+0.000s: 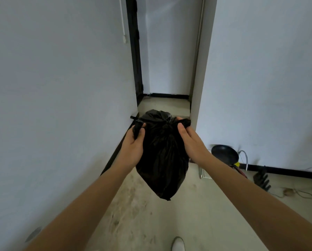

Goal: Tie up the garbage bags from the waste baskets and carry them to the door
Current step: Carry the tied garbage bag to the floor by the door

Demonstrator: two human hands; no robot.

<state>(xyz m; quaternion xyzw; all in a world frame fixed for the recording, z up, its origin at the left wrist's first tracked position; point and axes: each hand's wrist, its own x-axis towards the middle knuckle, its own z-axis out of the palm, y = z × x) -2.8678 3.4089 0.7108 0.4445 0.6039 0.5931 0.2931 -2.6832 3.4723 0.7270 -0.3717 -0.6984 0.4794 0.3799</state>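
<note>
A full black garbage bag (162, 156) hangs in the air in front of me, its neck gathered at the top. My left hand (133, 145) grips one twisted end of the bag's top on the left side. My right hand (189, 140) pinches the other end on the right. Both ends are pulled apart sideways across the knot area. The bag's pointed bottom dangles above the floor.
A narrow corridor runs ahead between white walls toward a dark door frame (135, 51). A black pan (224, 154) and a metal rack stand on the floor at the right, with cables (300, 192) and a dark object beside them. My white shoe (178, 243) shows below.
</note>
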